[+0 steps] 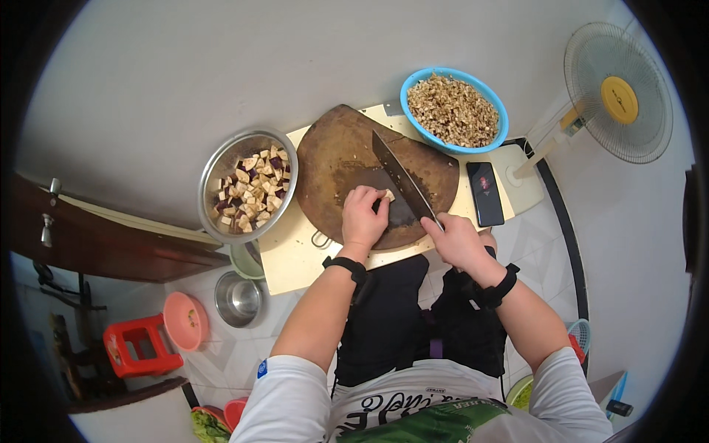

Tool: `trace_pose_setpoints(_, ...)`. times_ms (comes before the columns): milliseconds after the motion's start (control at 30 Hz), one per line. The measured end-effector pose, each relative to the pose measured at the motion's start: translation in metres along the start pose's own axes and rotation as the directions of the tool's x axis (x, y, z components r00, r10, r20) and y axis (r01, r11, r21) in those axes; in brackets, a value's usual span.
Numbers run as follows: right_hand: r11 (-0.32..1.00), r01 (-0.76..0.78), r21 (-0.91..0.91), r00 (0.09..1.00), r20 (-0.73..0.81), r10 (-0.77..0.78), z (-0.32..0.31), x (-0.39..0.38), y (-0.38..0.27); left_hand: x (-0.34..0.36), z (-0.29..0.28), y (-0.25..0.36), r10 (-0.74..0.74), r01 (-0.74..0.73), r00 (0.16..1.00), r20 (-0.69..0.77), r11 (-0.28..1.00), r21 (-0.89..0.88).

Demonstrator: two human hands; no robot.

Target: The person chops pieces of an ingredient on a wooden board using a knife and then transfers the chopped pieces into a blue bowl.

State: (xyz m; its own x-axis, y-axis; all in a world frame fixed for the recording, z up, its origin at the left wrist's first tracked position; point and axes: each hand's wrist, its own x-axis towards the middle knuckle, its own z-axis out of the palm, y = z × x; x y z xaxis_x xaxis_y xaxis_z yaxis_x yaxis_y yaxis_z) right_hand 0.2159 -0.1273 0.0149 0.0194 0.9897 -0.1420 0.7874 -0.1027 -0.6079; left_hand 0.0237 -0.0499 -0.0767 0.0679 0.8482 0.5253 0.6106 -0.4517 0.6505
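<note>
My left hand (363, 215) has its fingers curled on the round, worn wooden chopping board (325, 162), pinching a small pale piece of food (390, 195). My right hand (452, 238) is closed on the handle of a large dark cleaver (399, 171), whose blade slants over the board just right of the piece. A steel bowl (284, 155) of cubed purple-skinned eggplant (251, 184) stands left of the board. A blue bowl (501, 111) of finely chopped brownish food (450, 107) sits at the back right, and a black phone (484, 193) lies on the cream tabletop (281, 262) at the right.
A standing fan (619, 100) is at the right by the wall. On the floor at the left are a steel bowl (237, 299), a pink basin (185, 320) and a red stool (142, 343). A dark wooden cabinet (88, 229) borders the left, and a blue colander (580, 336) is at lower right.
</note>
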Motion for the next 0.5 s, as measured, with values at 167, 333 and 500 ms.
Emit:
trace_pose_setpoints(167, 0.881, -0.348, 0.321, 0.922, 0.286, 0.26, -0.005, 0.01, -0.011, -0.002, 0.001, -0.003, -0.016, 0.015, 1.0, -0.015, 1.0, -0.01)
trace_pose_setpoints(333, 0.981, -0.126, 0.145, 0.991, 0.057, 0.119, 0.018, 0.006, 0.006, -0.002, 0.002, -0.003, -0.014, 0.014, 1.0, -0.004, 1.0, -0.023)
trace_pose_setpoints(500, 0.972, -0.075, 0.221, 0.997, -0.011, 0.079, 0.025, -0.004, 0.007, -0.003, -0.001, -0.003, -0.034, 0.033, 0.999, -0.024, 0.999, -0.028)
